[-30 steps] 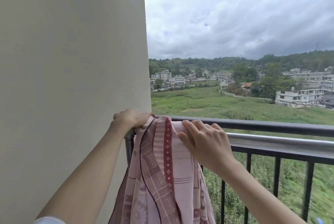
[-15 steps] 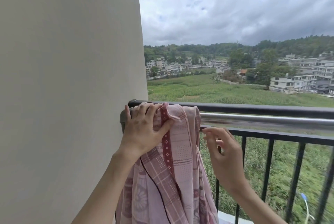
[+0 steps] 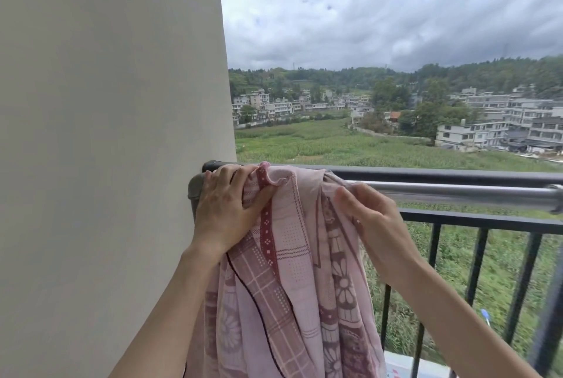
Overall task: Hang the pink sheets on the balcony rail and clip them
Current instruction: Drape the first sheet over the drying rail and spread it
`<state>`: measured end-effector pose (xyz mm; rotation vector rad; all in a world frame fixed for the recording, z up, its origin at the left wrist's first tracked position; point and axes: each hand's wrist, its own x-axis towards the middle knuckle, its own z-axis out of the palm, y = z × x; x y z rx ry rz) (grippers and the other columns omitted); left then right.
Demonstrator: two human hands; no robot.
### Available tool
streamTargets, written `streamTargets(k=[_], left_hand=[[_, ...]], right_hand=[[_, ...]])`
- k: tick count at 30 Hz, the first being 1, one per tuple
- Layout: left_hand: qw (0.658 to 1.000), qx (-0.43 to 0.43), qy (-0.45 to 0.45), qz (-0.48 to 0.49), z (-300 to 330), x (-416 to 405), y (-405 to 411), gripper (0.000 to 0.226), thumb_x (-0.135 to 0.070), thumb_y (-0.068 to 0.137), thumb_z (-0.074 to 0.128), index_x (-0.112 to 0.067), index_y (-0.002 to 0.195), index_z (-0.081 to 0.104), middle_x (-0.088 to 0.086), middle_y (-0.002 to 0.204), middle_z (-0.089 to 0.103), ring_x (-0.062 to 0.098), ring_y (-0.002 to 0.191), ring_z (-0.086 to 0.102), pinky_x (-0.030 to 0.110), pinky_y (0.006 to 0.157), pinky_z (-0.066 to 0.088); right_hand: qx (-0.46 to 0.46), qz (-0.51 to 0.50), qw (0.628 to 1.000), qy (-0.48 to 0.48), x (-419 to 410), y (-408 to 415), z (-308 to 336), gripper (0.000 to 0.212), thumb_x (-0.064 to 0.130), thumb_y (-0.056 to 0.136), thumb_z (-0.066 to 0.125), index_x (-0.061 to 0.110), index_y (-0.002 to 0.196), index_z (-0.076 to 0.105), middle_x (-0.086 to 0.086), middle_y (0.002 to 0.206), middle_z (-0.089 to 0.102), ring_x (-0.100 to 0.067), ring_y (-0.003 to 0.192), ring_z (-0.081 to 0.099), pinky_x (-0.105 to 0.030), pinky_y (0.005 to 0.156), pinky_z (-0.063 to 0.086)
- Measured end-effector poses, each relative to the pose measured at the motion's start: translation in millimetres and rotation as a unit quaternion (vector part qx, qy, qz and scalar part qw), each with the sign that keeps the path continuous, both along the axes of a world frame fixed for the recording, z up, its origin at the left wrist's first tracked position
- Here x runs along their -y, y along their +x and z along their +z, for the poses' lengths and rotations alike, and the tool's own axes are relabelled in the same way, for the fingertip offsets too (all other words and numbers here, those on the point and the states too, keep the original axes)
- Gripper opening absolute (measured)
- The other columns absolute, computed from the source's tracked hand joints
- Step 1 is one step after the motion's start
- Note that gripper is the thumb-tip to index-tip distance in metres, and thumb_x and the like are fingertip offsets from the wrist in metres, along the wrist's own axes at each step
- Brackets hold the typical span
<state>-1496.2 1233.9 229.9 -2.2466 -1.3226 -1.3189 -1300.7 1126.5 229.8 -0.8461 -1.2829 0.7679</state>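
Rail: your pink sheet (image 3: pixel 292 255) hangs bunched over the balcony rail (image 3: pixel 441 193) beside the wall (image 3: pixel 106 134).
Hands: your left hand (image 3: pixel 225 213) grips its fold; your right hand (image 3: pixel 373 222) pinches its edge.
Beyond: fields, houses, cloud.

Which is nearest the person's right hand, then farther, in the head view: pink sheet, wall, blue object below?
From the right hand:
1. Pink sheet, gripped at its right edge.
2. Wall, left, beyond the sheet.
3. Blue object, low right, outside the bars.
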Motion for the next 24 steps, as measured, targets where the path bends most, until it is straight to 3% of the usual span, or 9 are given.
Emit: streamTargets(k=[3,6,8,10,12,15,19,21,24], left_hand=[[1.0,-0.018,0.014,0.01,0,-6,-1,0.056,-0.061,0.083,0.033,-0.026,0.123,0.049,0.005,0.119,0.053,0.022,0.113,0.04,0.051,0.104,0.032],[0.999,-0.029,0.03,0.016,0,-11,3,0.05,-0.052,0.087,0.037,-0.022,0.124,0.052,0.009,0.12,0.054,0.028,0.114,0.045,0.051,0.106,0.029],[0.999,-0.026,0.014,0.033,1,-11,9,0.044,-0.046,0.089,0.042,-0.021,0.125,0.052,0.008,0.126,0.051,0.027,0.122,0.041,0.052,0.111,0.016],[0.999,-0.003,0.016,0.048,2,-8,17,0.042,-0.042,0.092,0.041,-0.022,0.127,0.05,0.006,0.135,0.046,0.024,0.133,0.032,0.052,0.115,0.002],[0.998,0.006,0.052,0.018,3,-1,36,0.045,-0.046,0.094,0.031,-0.021,0.129,0.046,0.002,0.142,0.041,0.02,0.14,0.021,0.047,0.115,-0.009],[0.992,-0.075,0.076,-0.072,1,10,67,0.056,-0.057,0.092,0.017,-0.026,0.135,0.036,-0.01,0.145,0.034,0.011,0.141,0.015,0.034,0.115,-0.012],[0.992,-0.113,0.037,-0.042,-13,-11,45,0.059,-0.059,0.085,0.015,-0.027,0.128,0.041,-0.005,0.124,0.05,0.02,0.122,0.036,0.035,0.111,-0.002],[0.993,-0.106,0.044,-0.026,-9,-17,43,0.052,-0.055,0.087,0.019,-0.023,0.118,0.047,-0.001,0.11,0.053,0.023,0.11,0.043,0.038,0.107,0.005],[0.994,-0.091,0.059,-0.023,-9,-26,39,0.044,-0.05,0.091,0.024,-0.019,0.108,0.05,0.002,0.099,0.054,0.027,0.1,0.048,0.041,0.103,0.013]], right_hand=[[-0.105,-0.018,0.994,0.008,11,26,26,0.024,0.027,0.085,0.057,0.017,0.064,0.063,-0.001,0.063,0.062,-0.013,0.056,0.059,-0.023,0.052,0.051],[-0.108,-0.061,0.992,-0.013,20,47,21,0.025,0.032,0.088,0.054,0.016,0.076,0.069,-0.004,0.073,0.071,-0.017,0.065,0.067,-0.027,0.058,0.056],[-0.106,-0.039,0.99,-0.087,17,52,7,0.034,0.045,0.086,0.049,0.019,0.091,0.071,-0.006,0.085,0.074,-0.021,0.077,0.071,-0.031,0.062,0.056],[-0.167,0.022,0.971,-0.172,12,51,-3,0.05,0.053,0.088,0.037,0.016,0.101,0.068,-0.011,0.094,0.074,-0.026,0.086,0.07,-0.036,0.067,0.054],[-0.207,0.052,0.952,-0.22,6,52,-6,0.05,0.048,0.095,0.031,0.014,0.107,0.066,-0.013,0.101,0.072,-0.027,0.089,0.069,-0.038,0.07,0.052],[-0.161,0.038,0.956,-0.243,0,53,-8,0.044,0.041,0.093,0.041,0.008,0.105,0.068,-0.015,0.101,0.071,-0.027,0.088,0.069,-0.039,0.073,0.054],[-0.174,0.05,0.962,-0.205,-7,19,1,0.044,0.036,0.095,0.041,0.002,0.105,0.067,-0.016,0.103,0.071,-0.027,0.097,0.067,-0.037,0.084,0.053],[-0.155,0.013,0.974,-0.162,-4,22,22,0.035,0.028,0.092,0.048,-0.001,0.096,0.069,-0.016,0.093,0.072,-0.025,0.086,0.069,-0.032,0.073,0.058],[-0.149,-0.131,0.979,-0.056,-1,39,62,0.021,0.011,0.089,0.056,-0.001,0.074,0.065,-0.012,0.065,0.065,-0.022,0.061,0.061,-0.022,0.054,0.054]])
